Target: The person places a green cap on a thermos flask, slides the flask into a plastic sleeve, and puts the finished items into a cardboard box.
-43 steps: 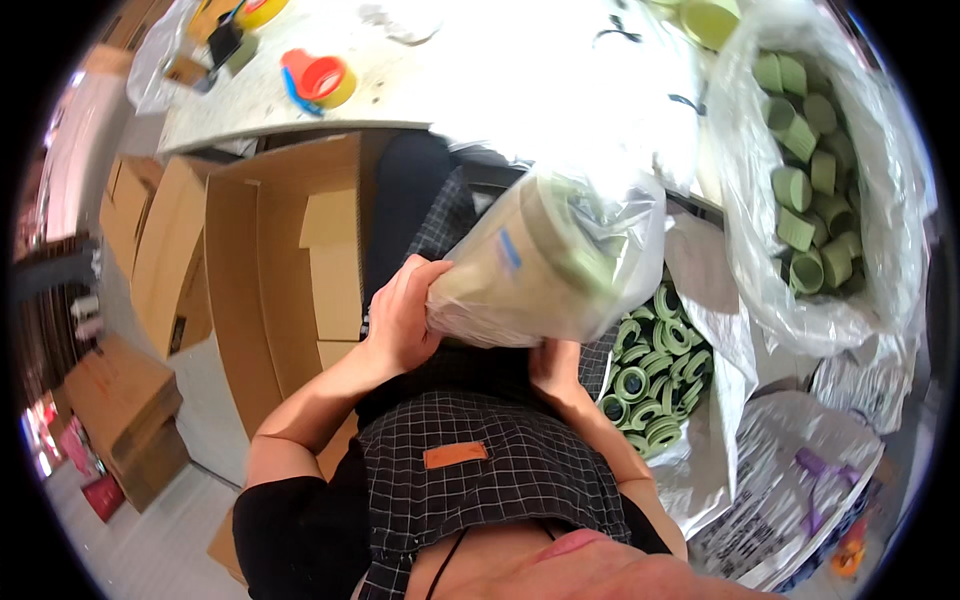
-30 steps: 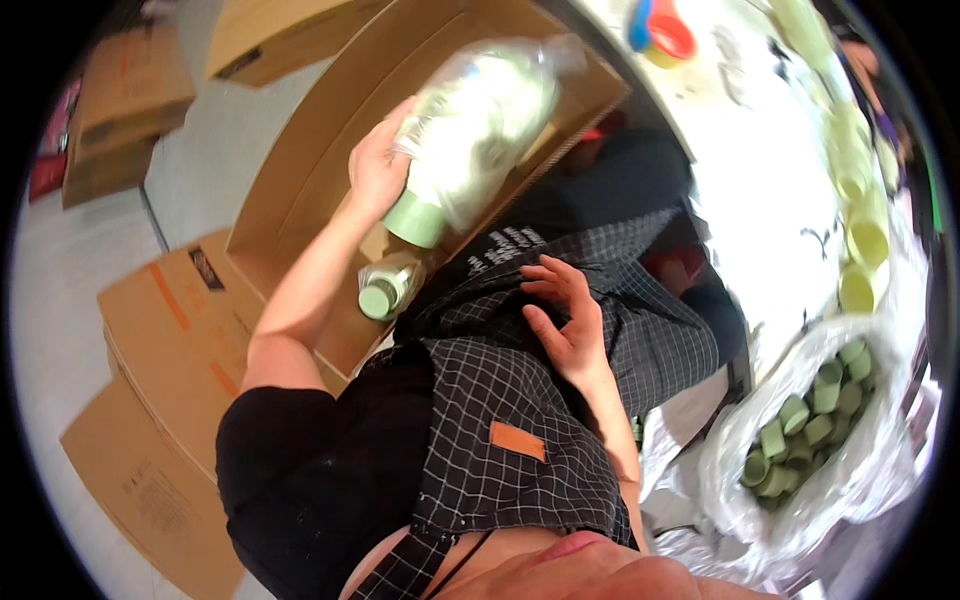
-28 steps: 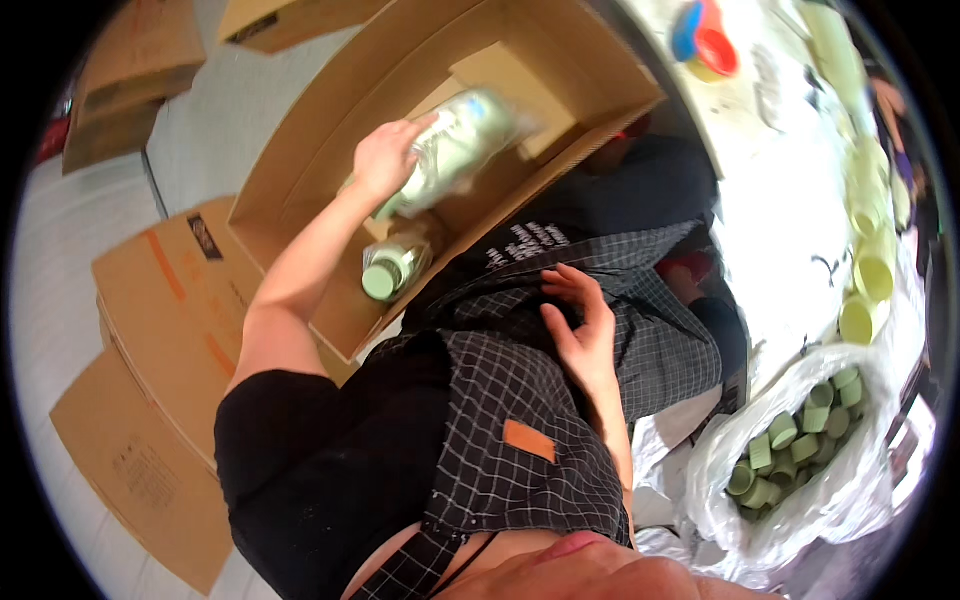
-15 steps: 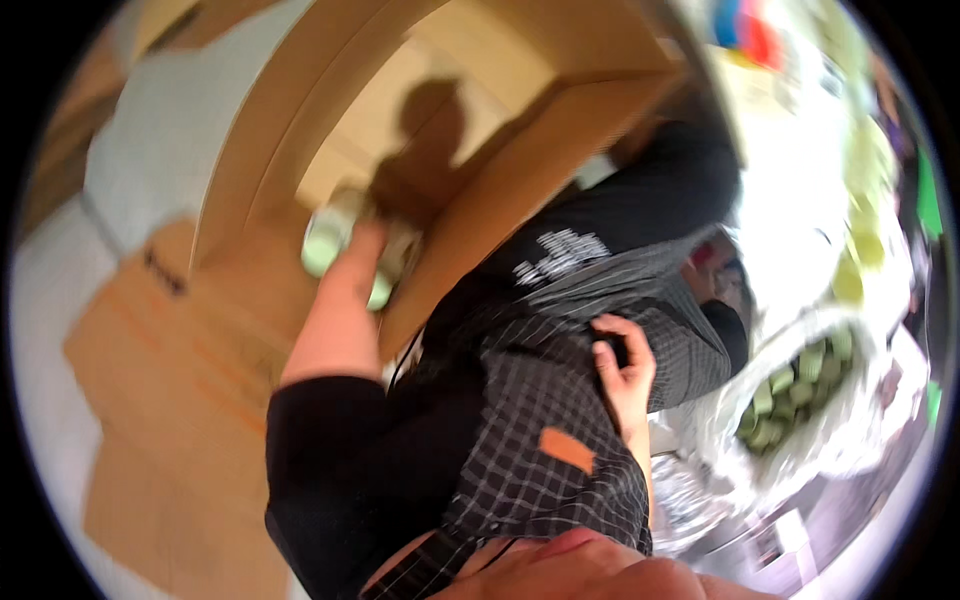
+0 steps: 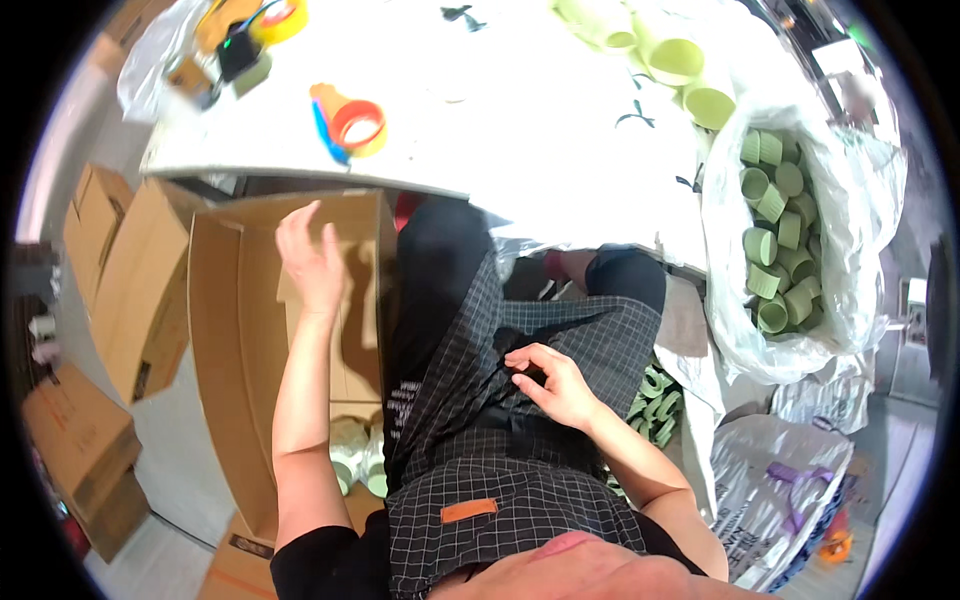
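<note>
My left hand (image 5: 312, 262) is raised over a deep open cardboard box (image 5: 218, 330) at my left side, its fingers spread and nothing in them. In the near end of that box, two pale green cups in clear wrapping (image 5: 347, 472) stand side by side. Over my lap, my right hand (image 5: 555, 385) rests close to the dark checked apron (image 5: 560, 325). Its fingers are loosely bent, with a gap between thumb and forefinger, and it holds nothing.
Ahead is a white table (image 5: 470, 130) with tape rolls (image 5: 358, 125) and larger light green cups (image 5: 672, 55). A plastic-lined container of small green ribbed cups (image 5: 787, 225) stands at the right. Folded cartons (image 5: 150, 290) lean at the left; a plastic bag (image 5: 770, 480) sits at lower right.
My left hand has come up from the wrapped cups and now hangs, empty, over the box's far part. My view has swung round to face the table. My right hand stays over my lap.
</note>
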Demonstrator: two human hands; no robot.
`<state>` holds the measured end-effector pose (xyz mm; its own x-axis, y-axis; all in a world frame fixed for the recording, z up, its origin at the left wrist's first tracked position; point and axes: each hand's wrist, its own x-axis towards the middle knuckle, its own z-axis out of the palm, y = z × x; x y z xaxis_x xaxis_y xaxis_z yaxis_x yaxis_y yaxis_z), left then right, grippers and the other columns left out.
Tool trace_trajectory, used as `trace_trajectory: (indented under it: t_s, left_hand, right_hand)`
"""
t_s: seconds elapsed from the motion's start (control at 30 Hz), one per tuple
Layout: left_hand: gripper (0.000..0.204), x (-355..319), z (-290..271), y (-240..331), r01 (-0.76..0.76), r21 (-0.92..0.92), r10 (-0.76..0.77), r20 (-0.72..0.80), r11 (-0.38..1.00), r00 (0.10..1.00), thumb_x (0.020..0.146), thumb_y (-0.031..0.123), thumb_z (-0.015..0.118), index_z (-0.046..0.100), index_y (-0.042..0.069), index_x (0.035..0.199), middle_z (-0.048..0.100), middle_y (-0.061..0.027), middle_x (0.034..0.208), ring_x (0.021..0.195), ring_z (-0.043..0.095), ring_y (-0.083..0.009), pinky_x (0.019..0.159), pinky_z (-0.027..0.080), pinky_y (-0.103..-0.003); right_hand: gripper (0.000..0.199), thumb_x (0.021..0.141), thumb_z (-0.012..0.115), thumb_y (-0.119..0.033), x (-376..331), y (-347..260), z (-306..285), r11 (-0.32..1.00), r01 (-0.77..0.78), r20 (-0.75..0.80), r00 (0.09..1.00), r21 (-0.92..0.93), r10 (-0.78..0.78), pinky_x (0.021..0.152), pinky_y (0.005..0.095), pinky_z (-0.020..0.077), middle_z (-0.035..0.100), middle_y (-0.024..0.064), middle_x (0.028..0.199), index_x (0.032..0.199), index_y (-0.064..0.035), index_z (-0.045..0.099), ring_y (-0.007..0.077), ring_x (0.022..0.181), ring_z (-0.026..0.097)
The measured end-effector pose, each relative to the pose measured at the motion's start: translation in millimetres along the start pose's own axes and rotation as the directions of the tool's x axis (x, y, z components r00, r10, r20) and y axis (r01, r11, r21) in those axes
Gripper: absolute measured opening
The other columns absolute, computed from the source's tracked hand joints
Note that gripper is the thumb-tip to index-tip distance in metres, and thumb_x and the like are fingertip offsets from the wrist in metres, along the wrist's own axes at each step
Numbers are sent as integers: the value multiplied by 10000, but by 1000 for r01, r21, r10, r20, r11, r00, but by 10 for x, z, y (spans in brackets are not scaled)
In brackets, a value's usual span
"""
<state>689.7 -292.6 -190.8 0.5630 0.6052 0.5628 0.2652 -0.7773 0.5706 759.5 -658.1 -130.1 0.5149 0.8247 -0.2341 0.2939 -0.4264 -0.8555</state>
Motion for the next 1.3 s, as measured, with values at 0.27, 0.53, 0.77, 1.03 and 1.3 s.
trace_trajectory:
  t_s: [0.27,0.53,0.77,1.03,1.3]
  left_hand:
    - [444,849,1464,1539,-436,-341,524,232,833,820,713,10,700,586,44,1141,615,-126,1114,1066,564,-329,900,436,-428]
    - [519,2419,3658,2307,-894,361,734,525,265,430,801,197,636,545,79,1297,578,-28,1262,1067,568,-215,795,494,-359]
    - [300,2781,3405,2446,-950,240,756,580,197,304,786,134,611,600,127,1086,586,-6,999,923,601,-198,664,522,-323]
    - [303,1052,419,2788,-957,-290,969,230,-20,-90,796,176,653,655,101,1090,611,-25,1007,728,564,-147,529,431,-283]
    - [750,232,156,2540,-135,-427,332,429,894,840,747,250,803,447,-4,1356,471,-188,1384,1287,454,-331,1075,344,-425]
  right_hand:
    - [250,838,652,36,311,552,-769,980,18,-441,894,200,74,768,297,515,620,98,992,1080,-19,624,195,858,636]
    - [219,793,686,-30,580,633,-759,964,216,-312,936,153,-160,708,360,518,639,102,895,1006,-49,639,285,822,636]
    - [277,845,673,-42,401,736,-857,827,161,-281,960,539,-4,779,309,523,661,87,954,1117,-50,621,228,871,654]
    - [850,943,191,-718,622,658,-1063,-190,89,-59,985,978,162,1035,557,417,503,186,1389,1450,-68,396,321,1248,520]
    - [680,953,464,-519,34,505,-921,555,229,-296,955,800,32,1025,485,436,530,183,1353,1419,-26,424,316,1222,542]
